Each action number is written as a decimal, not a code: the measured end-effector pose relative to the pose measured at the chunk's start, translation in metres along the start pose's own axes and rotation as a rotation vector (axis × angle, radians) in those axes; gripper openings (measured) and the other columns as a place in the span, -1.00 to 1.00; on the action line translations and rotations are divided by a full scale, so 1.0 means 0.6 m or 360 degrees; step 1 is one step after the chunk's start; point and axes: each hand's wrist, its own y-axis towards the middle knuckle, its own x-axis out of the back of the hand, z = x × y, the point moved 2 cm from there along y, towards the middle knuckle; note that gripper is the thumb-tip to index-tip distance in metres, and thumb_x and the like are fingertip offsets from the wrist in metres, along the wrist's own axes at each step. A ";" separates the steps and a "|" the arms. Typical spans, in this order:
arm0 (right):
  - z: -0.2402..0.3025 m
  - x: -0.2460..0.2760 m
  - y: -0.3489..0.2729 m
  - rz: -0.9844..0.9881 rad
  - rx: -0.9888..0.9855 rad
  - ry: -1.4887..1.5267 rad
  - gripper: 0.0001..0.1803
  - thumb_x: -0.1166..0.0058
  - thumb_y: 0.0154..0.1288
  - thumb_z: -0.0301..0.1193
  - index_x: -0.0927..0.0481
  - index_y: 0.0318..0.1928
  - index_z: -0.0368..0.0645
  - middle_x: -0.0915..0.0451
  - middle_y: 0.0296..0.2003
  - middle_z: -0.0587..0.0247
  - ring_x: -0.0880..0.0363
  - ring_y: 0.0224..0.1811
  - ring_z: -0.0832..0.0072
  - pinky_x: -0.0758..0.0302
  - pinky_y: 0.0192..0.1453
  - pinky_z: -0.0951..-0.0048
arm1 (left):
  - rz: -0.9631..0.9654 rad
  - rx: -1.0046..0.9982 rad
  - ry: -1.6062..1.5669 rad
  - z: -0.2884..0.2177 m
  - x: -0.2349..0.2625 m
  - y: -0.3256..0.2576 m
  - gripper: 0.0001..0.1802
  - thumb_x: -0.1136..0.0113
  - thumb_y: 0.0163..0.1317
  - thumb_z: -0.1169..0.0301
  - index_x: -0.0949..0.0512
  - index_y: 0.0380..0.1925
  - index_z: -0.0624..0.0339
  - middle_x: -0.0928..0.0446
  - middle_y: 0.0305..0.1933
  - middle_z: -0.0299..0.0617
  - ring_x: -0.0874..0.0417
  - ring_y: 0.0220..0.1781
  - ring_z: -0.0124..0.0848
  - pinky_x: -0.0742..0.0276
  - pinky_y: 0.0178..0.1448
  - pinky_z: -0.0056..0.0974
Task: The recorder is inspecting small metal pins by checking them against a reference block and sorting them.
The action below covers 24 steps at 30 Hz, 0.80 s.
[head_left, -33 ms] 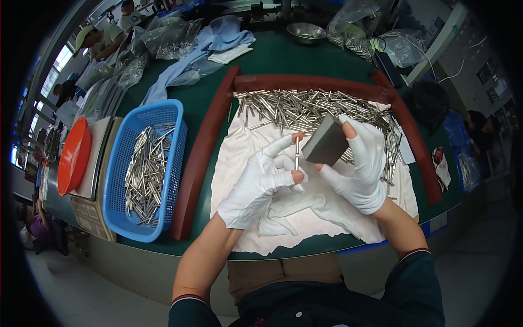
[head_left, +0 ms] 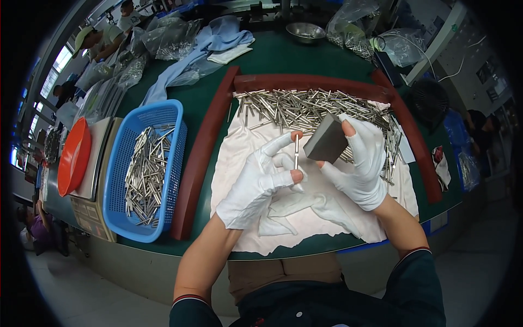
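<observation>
Both my hands wear white gloves with bare thumb and index fingertips. My left hand (head_left: 260,182) pinches a slim shiny metal pin (head_left: 296,152), held upright between thumb and index fingertip. Across from it, my right hand (head_left: 359,169) grips a dark grey rectangular block (head_left: 327,139) between thumb and fingers. A small gap separates the block from the pin. Beneath both hands spreads a pale pink cloth (head_left: 229,163), with a crumpled white cloth (head_left: 316,210) on it. Behind them lies a heap of similar metal pins (head_left: 305,106), partly hidden by the block and right hand.
Dark red rails (head_left: 204,158) frame the cloth on three sides. To the left stands a blue plastic basket (head_left: 110,180) holding many pins, then a red tray (head_left: 74,158). A metal bowl (head_left: 306,32), a blue cloth (head_left: 218,38) and plastic bags sit farther back. Other people are beyond.
Very little differs. The grey block has turned slightly in my right hand, and that hand has shifted a touch to the right. The pin stays in my left hand.
</observation>
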 end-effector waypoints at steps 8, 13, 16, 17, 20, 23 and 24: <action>0.007 0.003 0.005 -0.0002 -0.0124 0.0242 0.04 -0.49 -0.24 -0.41 -0.27 0.36 -0.23 -0.43 0.13 0.03 -0.39 0.10 0.12 -0.35 0.18 0.14 | -0.0042 -0.0014 0.0029 0.000 0.002 0.000 -0.06 -0.47 0.03 0.47 -0.18 0.41 0.29 -0.59 -0.34 -0.25 -0.63 -0.27 -0.46 -0.56 -0.16 -0.42; 0.006 0.002 0.006 0.0029 -0.0080 0.0240 0.03 -0.48 -0.22 -0.40 -0.27 0.36 -0.21 -0.43 0.15 0.03 -0.39 0.10 0.12 -0.35 0.18 0.14 | -0.0003 0.0013 -0.0022 0.002 -0.003 0.002 -0.14 -0.40 0.12 0.51 -0.19 0.41 0.29 -0.56 -0.37 -0.26 -0.63 -0.25 -0.50 -0.66 -0.15 -0.36; 0.005 0.003 0.005 0.0026 -0.0075 0.0229 0.02 -0.47 -0.21 -0.39 -0.28 0.35 -0.21 -0.43 0.17 0.02 -0.40 0.11 0.12 -0.35 0.19 0.15 | -0.0025 -0.0001 -0.0027 0.001 -0.002 0.000 -0.14 -0.40 0.11 0.51 -0.19 0.40 0.29 -0.55 -0.36 -0.28 -0.63 -0.24 -0.50 -0.66 -0.16 -0.36; 0.008 0.006 0.007 0.0038 -0.0070 0.0235 0.02 -0.47 -0.21 -0.39 -0.28 0.35 -0.20 -0.42 0.17 0.03 -0.40 0.11 0.12 -0.35 0.19 0.15 | -0.0026 -0.0001 -0.0025 0.000 -0.002 0.001 -0.14 -0.40 0.11 0.51 -0.19 0.40 0.29 -0.55 -0.36 -0.28 -0.63 -0.24 -0.50 -0.66 -0.16 -0.36; 0.006 0.004 0.007 0.0026 -0.0081 0.0216 0.02 -0.47 -0.21 -0.39 -0.28 0.35 -0.20 -0.43 0.17 0.04 -0.40 0.11 0.12 -0.35 0.19 0.16 | 0.0008 0.0017 -0.0022 0.001 -0.005 0.002 -0.14 -0.40 0.11 0.51 -0.19 0.40 0.29 -0.56 -0.36 -0.28 -0.63 -0.25 -0.51 -0.65 -0.16 -0.37; 0.013 0.008 0.008 0.0024 -0.0098 0.0245 0.02 -0.47 -0.21 -0.39 -0.28 0.35 -0.20 -0.43 0.16 0.05 -0.40 0.11 0.12 -0.35 0.19 0.16 | -0.0017 0.0023 -0.0038 0.005 0.000 0.002 -0.06 -0.45 0.06 0.49 -0.16 0.43 0.26 -0.60 -0.30 -0.20 -0.65 -0.27 -0.45 -0.59 -0.19 -0.40; 0.016 0.008 0.009 0.0046 -0.0101 0.0293 0.02 -0.47 -0.21 -0.39 -0.28 0.35 -0.21 -0.43 0.15 0.05 -0.40 0.11 0.12 -0.35 0.18 0.16 | 0.0001 -0.0008 -0.0020 0.002 0.002 0.002 -0.10 -0.43 0.08 0.50 -0.18 0.42 0.28 -0.58 -0.33 -0.23 -0.64 -0.27 -0.48 -0.61 -0.17 -0.39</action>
